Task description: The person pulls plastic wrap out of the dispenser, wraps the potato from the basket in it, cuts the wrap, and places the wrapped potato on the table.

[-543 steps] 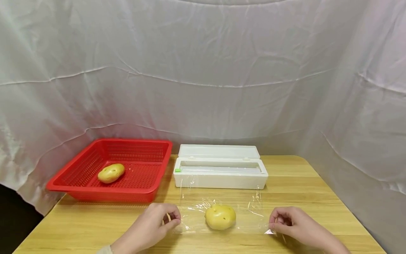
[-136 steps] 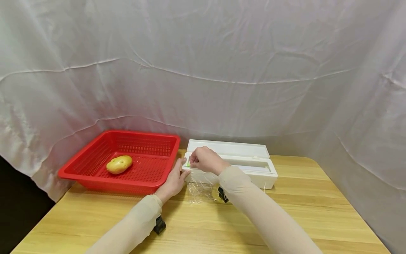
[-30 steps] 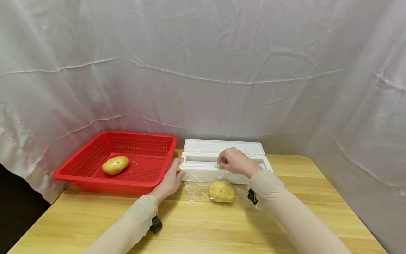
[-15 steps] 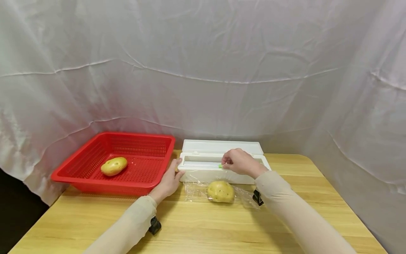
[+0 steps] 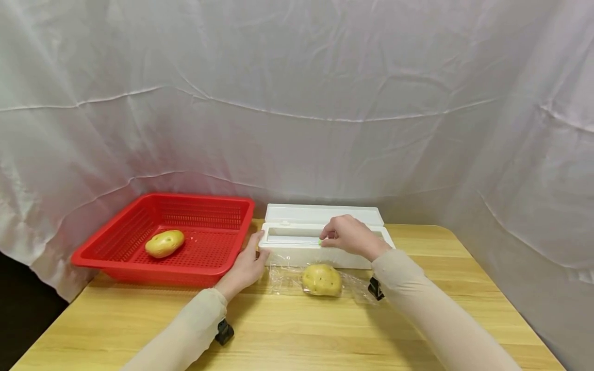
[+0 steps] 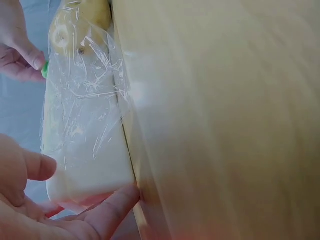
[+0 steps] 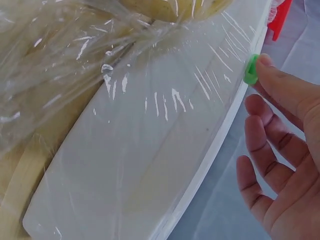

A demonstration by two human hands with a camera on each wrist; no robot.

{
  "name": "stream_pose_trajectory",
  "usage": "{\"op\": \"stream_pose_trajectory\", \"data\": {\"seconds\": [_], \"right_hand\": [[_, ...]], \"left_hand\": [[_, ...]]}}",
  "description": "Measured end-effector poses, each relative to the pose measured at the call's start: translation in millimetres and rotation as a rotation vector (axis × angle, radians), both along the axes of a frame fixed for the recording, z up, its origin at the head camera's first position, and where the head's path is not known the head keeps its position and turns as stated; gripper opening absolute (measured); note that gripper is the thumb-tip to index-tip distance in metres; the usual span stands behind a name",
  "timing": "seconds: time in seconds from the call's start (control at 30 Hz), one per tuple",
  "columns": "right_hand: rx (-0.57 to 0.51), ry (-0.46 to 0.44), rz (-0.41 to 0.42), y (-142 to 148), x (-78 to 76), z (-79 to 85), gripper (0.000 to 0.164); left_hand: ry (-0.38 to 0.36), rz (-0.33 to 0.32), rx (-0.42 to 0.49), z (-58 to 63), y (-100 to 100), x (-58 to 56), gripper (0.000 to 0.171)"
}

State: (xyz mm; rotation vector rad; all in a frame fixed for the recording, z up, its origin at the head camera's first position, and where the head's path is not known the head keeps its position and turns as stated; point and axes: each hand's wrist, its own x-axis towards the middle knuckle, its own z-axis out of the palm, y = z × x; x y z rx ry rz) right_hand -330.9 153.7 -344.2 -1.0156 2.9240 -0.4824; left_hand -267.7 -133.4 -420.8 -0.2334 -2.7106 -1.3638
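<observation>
My right hand (image 5: 348,236) pinches the green slider cutter (image 7: 251,70) between thumb and index finger, on the front top edge of the white cling film box (image 5: 301,254). In the right wrist view, its other fingers curl loosely beside the box. My left hand (image 5: 245,267) rests against the box's left end, its fingers (image 6: 112,212) spread across that end in the left wrist view. Clear cling film (image 5: 285,278) hangs down the box front and covers a yellow potato (image 5: 322,280) lying just before it. The box lid (image 5: 325,213) stands raised behind.
To the left, a red plastic basket (image 5: 185,268) holds a second potato (image 5: 164,243), close beside my left forearm. The wooden table (image 5: 287,330) reaches toward me. A pale curtain (image 5: 297,118) hangs behind it.
The film corners held earlier are released, and the film now covers the potato. The slider went from the box's left end to near mid-edge, hardly moving over the last half second.
</observation>
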Motion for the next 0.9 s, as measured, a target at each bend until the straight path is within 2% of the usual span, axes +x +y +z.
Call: {"op": "stream_pose_trajectory", "data": {"seconds": [0.13,0.3,0.63,0.9], "right_hand": [[-0.001,0.016,0.016,-2.5,-0.3,-1.2,0.007],[-0.018,0.019,0.011,-3.8,-0.8,-1.6,0.006],[-0.023,0.019,-0.005,-3.2,-1.4,-0.6,0.011],[-0.022,0.008,-0.012,1.8,1.0,-1.2,0.015]], "left_hand": [[-0.036,0.018,0.004,1.5,1.8,-2.5,0.058],[-0.011,0.02,-0.018,0.7,3.6,-5.8,0.064],[-0.035,0.029,-0.057,4.4,5.0,-6.3,0.062],[-0.038,0.026,-0.053,3.5,4.9,-7.7,0.06]]}}
